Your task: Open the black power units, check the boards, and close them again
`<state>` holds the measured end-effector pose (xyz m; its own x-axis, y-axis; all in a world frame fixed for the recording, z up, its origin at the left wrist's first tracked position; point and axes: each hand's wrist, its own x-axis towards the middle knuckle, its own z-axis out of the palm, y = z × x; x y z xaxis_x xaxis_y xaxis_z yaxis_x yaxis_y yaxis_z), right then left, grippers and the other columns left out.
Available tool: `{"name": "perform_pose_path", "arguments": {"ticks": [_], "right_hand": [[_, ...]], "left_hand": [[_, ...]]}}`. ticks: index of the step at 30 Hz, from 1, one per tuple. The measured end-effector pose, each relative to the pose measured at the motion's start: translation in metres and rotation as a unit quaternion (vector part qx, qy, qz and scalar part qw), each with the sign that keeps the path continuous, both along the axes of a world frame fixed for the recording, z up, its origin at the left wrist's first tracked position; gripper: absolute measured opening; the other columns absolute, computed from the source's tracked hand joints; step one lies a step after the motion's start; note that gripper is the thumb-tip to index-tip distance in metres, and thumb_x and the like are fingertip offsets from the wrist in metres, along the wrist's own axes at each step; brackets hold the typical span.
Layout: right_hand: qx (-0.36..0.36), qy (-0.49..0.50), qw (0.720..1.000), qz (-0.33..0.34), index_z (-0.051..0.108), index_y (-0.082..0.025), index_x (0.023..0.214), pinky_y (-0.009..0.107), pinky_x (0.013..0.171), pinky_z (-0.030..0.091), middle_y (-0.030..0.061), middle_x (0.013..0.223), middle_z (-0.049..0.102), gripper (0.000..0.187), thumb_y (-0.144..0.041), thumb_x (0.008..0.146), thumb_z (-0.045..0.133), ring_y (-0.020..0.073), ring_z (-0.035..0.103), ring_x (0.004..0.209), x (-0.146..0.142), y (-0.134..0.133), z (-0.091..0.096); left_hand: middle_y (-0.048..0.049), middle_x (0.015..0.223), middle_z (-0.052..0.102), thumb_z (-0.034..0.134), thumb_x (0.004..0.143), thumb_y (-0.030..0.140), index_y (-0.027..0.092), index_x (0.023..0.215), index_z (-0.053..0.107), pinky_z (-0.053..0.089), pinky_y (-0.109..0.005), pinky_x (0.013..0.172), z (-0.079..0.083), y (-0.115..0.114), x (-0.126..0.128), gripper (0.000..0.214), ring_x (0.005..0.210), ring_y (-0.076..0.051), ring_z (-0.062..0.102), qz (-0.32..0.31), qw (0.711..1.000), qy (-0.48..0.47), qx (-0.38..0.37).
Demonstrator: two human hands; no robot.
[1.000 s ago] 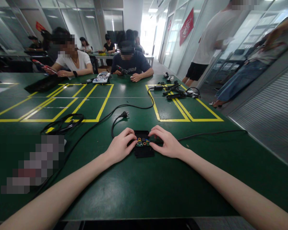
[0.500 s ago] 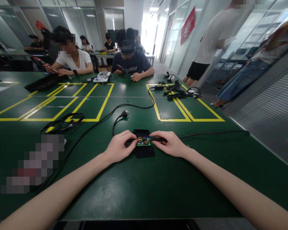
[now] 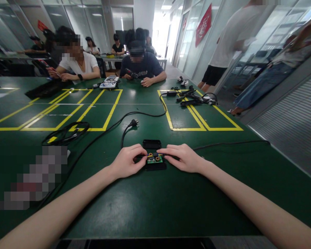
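Note:
Between my hands is a small green circuit board [image 3: 154,159] with copper-wound coils and yellow and blue wires at its ends. My left hand [image 3: 128,161] pinches its left end, where a black cable with a plug [image 3: 134,123] comes in. Across the right end, the thumb and forefinger of my right hand [image 3: 183,158] close on the board and wires; another black cable [image 3: 230,143] runs off to the right from there. Below the board is one black case half [image 3: 157,167], partly covered by it. The other black case half [image 3: 152,143] lies open just beyond.
The green table [image 3: 134,211] carries yellow tape outlines. A coiled black cable [image 3: 66,133] and a blurred-out object [image 3: 38,176] lie at left. A heap of cables and adapters [image 3: 194,97] is at far right. Co-workers sit opposite; two people stand at right.
The circuit board has come slightly toward me, over the near case half, and the far half now shows clear of it. My right fingers have shifted left onto the board's end.

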<state>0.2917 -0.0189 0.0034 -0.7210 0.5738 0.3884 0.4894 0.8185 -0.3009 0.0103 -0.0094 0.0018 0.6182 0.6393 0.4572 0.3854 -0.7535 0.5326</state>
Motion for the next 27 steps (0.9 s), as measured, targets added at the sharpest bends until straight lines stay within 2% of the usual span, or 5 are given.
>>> {"name": "perform_pose_path", "arguments": {"ticks": [6,20,27], "right_hand": [[0.015,-0.041,0.999,0.013,0.058,-0.024,0.144,0.023,0.060,0.042,0.0023,0.090,0.066,0.040,-0.021,0.107,0.043,0.0122,0.060,0.068,0.0003,-0.0027,0.0035],[0.103,-0.058,0.993,-0.001,0.067,-0.019,0.128,0.025,0.055,0.039,0.0032,0.083,0.069,0.030,-0.025,0.106,0.048,0.0129,0.063,0.067,-0.0012,-0.0050,0.0057],[0.076,-0.050,0.996,0.009,0.067,-0.017,0.128,0.025,0.055,0.040,0.0039,0.084,0.073,0.030,-0.025,0.106,0.049,0.0130,0.066,0.067,-0.0020,-0.0057,0.0050]], "left_hand": [[-0.0031,0.081,0.068,0.056,0.095,0.021,0.018,0.090,0.069,0.048,-0.022,0.059,0.0024,-0.0020,-0.0025,0.014,0.067,-0.012,0.062,-0.018,1.000,0.003,-0.005],[-0.0035,0.085,0.070,0.055,0.096,0.023,0.018,0.095,0.069,0.047,-0.020,0.055,0.0045,-0.0068,-0.0035,0.014,0.062,-0.010,0.060,-0.041,0.999,0.027,-0.017],[-0.0028,0.083,0.069,0.056,0.096,0.023,0.018,0.095,0.069,0.046,-0.021,0.055,0.0053,-0.0033,-0.0056,0.013,0.062,-0.010,0.060,-0.051,0.998,0.043,-0.019]]}}
